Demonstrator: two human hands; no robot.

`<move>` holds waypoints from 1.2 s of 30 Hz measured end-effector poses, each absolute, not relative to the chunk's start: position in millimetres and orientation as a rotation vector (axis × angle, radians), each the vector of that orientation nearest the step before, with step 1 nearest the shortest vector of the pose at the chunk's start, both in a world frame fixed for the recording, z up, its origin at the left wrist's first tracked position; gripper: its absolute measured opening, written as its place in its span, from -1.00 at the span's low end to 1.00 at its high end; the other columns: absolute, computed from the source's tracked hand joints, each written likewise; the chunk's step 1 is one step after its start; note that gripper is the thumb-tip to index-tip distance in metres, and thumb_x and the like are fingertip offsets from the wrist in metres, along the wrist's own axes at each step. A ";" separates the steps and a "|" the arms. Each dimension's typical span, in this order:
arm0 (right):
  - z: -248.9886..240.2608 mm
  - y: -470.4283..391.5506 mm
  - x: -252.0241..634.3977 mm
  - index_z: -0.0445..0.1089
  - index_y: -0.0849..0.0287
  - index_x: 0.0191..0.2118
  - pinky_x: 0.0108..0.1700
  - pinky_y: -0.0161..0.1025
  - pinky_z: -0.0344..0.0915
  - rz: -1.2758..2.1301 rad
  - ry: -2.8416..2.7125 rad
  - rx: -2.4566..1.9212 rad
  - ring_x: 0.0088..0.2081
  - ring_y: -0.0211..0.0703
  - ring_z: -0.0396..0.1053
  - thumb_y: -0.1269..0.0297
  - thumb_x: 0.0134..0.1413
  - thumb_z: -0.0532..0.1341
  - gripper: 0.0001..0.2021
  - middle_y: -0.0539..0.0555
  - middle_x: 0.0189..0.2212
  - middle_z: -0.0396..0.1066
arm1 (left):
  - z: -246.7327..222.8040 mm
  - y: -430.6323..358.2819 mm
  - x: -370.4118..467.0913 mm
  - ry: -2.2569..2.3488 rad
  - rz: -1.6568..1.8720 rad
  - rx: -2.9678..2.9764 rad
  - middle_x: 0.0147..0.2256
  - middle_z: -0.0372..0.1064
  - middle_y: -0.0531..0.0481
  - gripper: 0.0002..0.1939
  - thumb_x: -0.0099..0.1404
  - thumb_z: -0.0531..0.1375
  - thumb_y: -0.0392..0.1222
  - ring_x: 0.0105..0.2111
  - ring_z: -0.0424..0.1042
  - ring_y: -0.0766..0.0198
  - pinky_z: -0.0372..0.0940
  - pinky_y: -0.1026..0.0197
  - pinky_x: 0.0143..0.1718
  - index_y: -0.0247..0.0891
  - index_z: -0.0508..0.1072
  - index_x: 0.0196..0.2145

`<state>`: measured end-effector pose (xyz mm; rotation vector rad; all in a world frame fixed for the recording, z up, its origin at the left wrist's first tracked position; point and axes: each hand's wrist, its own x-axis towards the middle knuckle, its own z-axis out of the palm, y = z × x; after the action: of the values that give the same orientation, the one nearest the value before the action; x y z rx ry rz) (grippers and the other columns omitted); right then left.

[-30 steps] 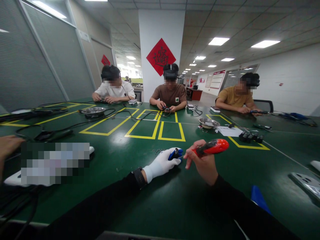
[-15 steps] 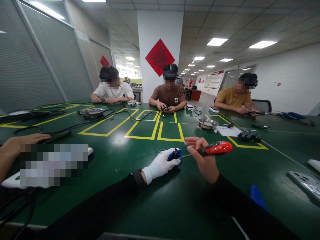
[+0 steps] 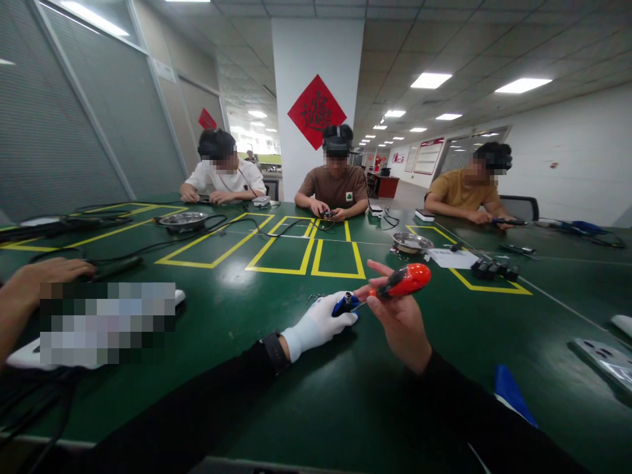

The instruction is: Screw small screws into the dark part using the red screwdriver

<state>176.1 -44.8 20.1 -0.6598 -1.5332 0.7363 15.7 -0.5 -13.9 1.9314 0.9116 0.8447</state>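
In the head view, my left hand [image 3: 316, 320] wears a white glove with blue on its fingers and is closed around a small black part [image 3: 347, 301] with a shiny round metal end pointing up. Most of that part is hidden by the glove. My bare right hand [image 3: 402, 326] holds a screwdriver [image 3: 407, 279] by its red and black handle, between the thumb and partly stretched fingers. The shaft runs down and left to the left hand; its tip is hidden there. Some small metal bits [image 3: 315, 299] lie just behind the glove.
A metal bowl [image 3: 411, 243], a paper sheet [image 3: 450, 257] and several black blocks [image 3: 495, 268] stand farther right. A blue and white glove [image 3: 513, 395] lies beside my right sleeve. Another person's hand [image 3: 49, 276] rests at the left near cables. Several people sit opposite.
The screwdriver's handle has swung left and toward me, and the right hand has turned with it, its fingers stretched more. The gloved left hand has stayed nearly still.
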 end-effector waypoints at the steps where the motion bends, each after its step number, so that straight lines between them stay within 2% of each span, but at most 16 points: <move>1: 20.3 -43.9 175.9 0.23 0.09 -0.21 -0.13 -0.07 0.33 0.767 -1.520 -0.635 -0.29 -0.17 0.39 0.28 0.10 0.18 -0.86 0.08 -0.21 0.35 | -14.0 -0.3 15.8 0.907 0.848 1.938 -0.41 0.35 0.04 -0.68 0.20 0.13 -0.10 -0.52 0.25 0.37 0.19 0.30 -0.43 -0.30 0.37 -0.12; 4: 16.7 -39.2 175.2 0.18 0.07 -0.26 -0.27 -0.17 0.34 0.811 -1.453 -0.603 -0.50 -0.29 0.28 0.30 0.12 0.17 -0.88 -0.06 -0.44 0.28 | -15.1 0.0 16.2 0.904 0.830 1.915 -0.38 0.37 0.02 -0.66 0.20 0.13 -0.09 -0.53 0.25 0.37 0.19 0.30 -0.45 -0.31 0.36 -0.10; 6: 12.2 -36.5 175.1 0.17 0.04 -0.16 -0.27 -0.19 0.33 0.807 -1.395 -0.606 -0.49 -0.29 0.25 0.28 0.16 0.11 -0.87 -0.07 -0.44 0.23 | -16.2 0.0 16.2 0.917 0.820 1.891 -0.37 0.37 0.01 -0.62 0.20 0.13 -0.08 -0.54 0.24 0.38 0.18 0.31 -0.48 -0.29 0.34 -0.06; 9: 8.2 -36.4 176.7 0.14 0.03 0.03 -0.12 -0.09 0.31 0.696 -1.476 -0.680 -0.26 -0.18 0.32 0.25 0.20 0.04 -0.72 0.05 -0.24 0.25 | -17.5 -0.2 15.7 0.933 0.815 1.888 -0.39 0.36 0.03 -0.58 0.19 0.13 -0.06 -0.55 0.25 0.37 0.18 0.31 -0.50 -0.28 0.32 -0.02; 11: 8.6 -38.6 179.0 0.22 0.08 0.01 0.00 -0.02 0.23 0.482 -1.635 -0.758 -0.09 -0.07 0.28 0.25 0.18 0.07 -0.72 0.13 -0.11 0.25 | -17.8 -0.2 15.3 0.934 0.807 1.890 -0.40 0.35 0.03 -0.57 0.20 0.13 -0.04 -0.55 0.25 0.37 0.18 0.31 -0.50 -0.27 0.31 0.00; 13: 9.6 -40.8 181.4 0.30 0.12 -0.10 0.02 -0.02 0.20 0.274 -1.762 -0.796 -0.05 -0.01 0.27 0.28 0.14 0.12 -0.80 0.15 -0.10 0.29 | -18.2 0.4 15.3 0.922 0.805 1.895 -0.40 0.36 0.03 -0.56 0.21 0.12 -0.04 -0.55 0.26 0.36 0.19 0.30 -0.50 -0.27 0.30 0.01; 15: 8.9 -41.8 183.1 0.31 0.13 -0.18 -0.09 -0.09 0.26 0.217 -1.826 -0.815 -0.21 -0.08 0.34 0.30 0.13 0.14 -0.87 0.11 -0.23 0.36 | -19.5 1.7 15.6 0.890 0.820 1.908 -0.35 0.38 0.01 -0.57 0.22 0.11 -0.06 -0.50 0.30 0.34 0.24 0.28 -0.44 -0.27 0.30 0.01; 18: 4.4 -41.5 183.1 0.27 0.13 -0.19 -0.26 -0.18 0.29 0.350 -1.832 -0.835 -0.48 -0.24 0.33 0.30 0.19 0.07 -0.90 0.03 -0.37 0.38 | -23.6 5.0 15.9 0.849 0.882 1.962 -0.21 0.40 -0.04 -0.60 0.18 0.16 -0.13 -0.30 0.38 0.24 0.28 0.21 -0.22 -0.26 0.32 -0.02; 20: 1.7 -41.3 182.0 0.24 0.12 -0.16 -0.25 -0.18 0.29 0.403 -1.799 -0.811 -0.49 -0.24 0.34 0.30 0.21 0.05 -0.88 0.01 -0.40 0.37 | -26.8 7.3 15.6 0.850 0.901 1.986 -0.15 0.40 -0.06 -0.58 0.14 0.19 -0.17 -0.19 0.38 0.18 0.26 0.16 -0.11 -0.26 0.32 -0.02; 25: 2.3 -42.2 180.2 0.23 0.12 -0.13 -0.10 -0.10 0.24 0.361 -1.774 -0.793 -0.40 -0.16 0.37 0.29 0.21 0.05 -0.86 -0.02 -0.48 0.36 | -28.7 9.1 14.3 0.850 0.905 2.008 -0.07 0.37 -0.10 -0.47 0.13 0.21 -0.17 -0.11 0.37 0.15 0.24 0.13 -0.04 -0.25 0.25 0.07; 28: 3.4 -42.4 180.8 0.26 0.12 -0.17 -0.05 -0.08 0.21 0.345 -1.790 -0.801 -0.38 -0.16 0.38 0.29 0.21 0.04 -0.88 -0.01 -0.48 0.37 | -26.0 7.3 14.3 0.853 0.902 2.027 -0.11 0.39 -0.08 -0.53 0.15 0.19 -0.15 -0.16 0.38 0.16 0.27 0.15 -0.10 -0.25 0.28 0.03; 31: 3.3 -42.4 181.3 0.27 0.11 -0.19 -0.06 -0.08 0.22 0.355 -1.792 -0.801 -0.38 -0.15 0.37 0.29 0.21 0.04 -0.88 -0.01 -0.48 0.37 | -25.4 5.7 14.4 0.890 0.875 2.022 -0.20 0.41 -0.05 -0.57 0.17 0.17 -0.12 -0.31 0.39 0.22 0.30 0.20 -0.27 -0.24 0.30 0.00; 36: 4.3 -43.0 181.7 0.27 0.12 -0.20 -0.10 -0.10 0.23 0.368 -1.773 -0.805 -0.40 -0.17 0.37 0.31 0.21 0.03 -0.89 -0.02 -0.50 0.36 | -28.7 5.8 14.2 0.955 0.791 1.954 -0.33 0.40 -0.02 -0.44 0.16 0.17 -0.08 -0.54 0.31 0.33 0.23 0.29 -0.51 -0.22 0.20 0.11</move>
<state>181.7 -43.0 4.3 -0.8053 -1.7727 0.3684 14.2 5.8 -28.7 1.9543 0.9550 0.7906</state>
